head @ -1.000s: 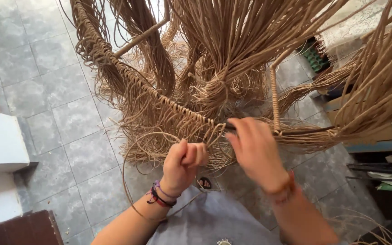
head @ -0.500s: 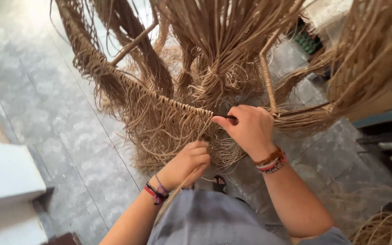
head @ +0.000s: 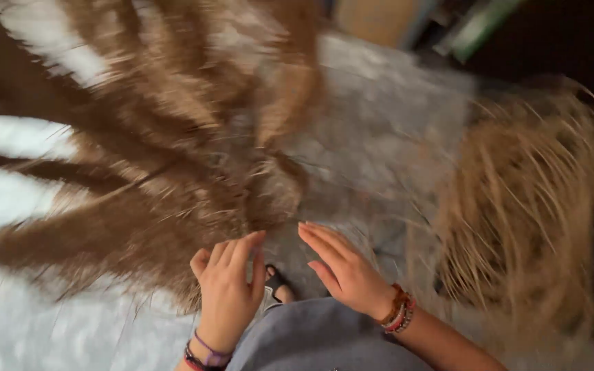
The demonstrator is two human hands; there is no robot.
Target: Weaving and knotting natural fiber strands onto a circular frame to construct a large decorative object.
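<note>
Many loose brown fibre strands (head: 139, 206) hang blurred just beyond both hands. Left hand (head: 228, 292) and right hand (head: 342, 268) show spread fingers, gripping nothing. Risk: unheld strands may slacken or tangle above the tiled floor (head: 379, 137).

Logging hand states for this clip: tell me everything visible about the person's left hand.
The left hand is bare and open, back toward the camera, fingers spread and pointing up at the blurred mass of tan-brown fibre strands. Its fingertips reach the strands' lower edge; blur hides any contact. Purple, black and red cord bracelets circle the wrist.
</note>
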